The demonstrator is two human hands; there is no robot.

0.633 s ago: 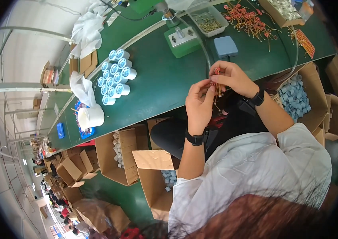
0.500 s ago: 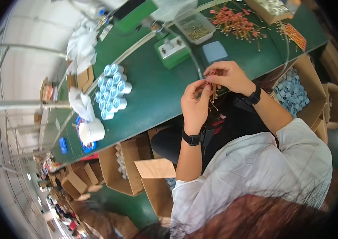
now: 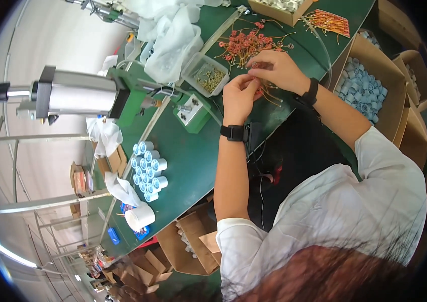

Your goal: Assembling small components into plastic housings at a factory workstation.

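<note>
My left hand and my right hand meet over the green table's near edge. Both have their fingertips pinched on small red parts with thin yellow wires. The wires dangle below the fingers, while the red ends are mostly covered by them. I cannot tell how many parts are in each hand. Just beyond my hands lies a loose heap of similar red parts with yellow wires. Left of the heap stands a clear plastic tub with small brass-coloured pieces in it.
A green press with a large air cylinder stands to the left. Light-blue cylindrical caps are grouped near a white tub. Rows of wired red boards lie far right, beside a carton. Another carton holds blue pieces.
The view has swung, bringing more of the press into sight. My hands, still pinching the wired parts, are now close to the heap, farther over the table.
</note>
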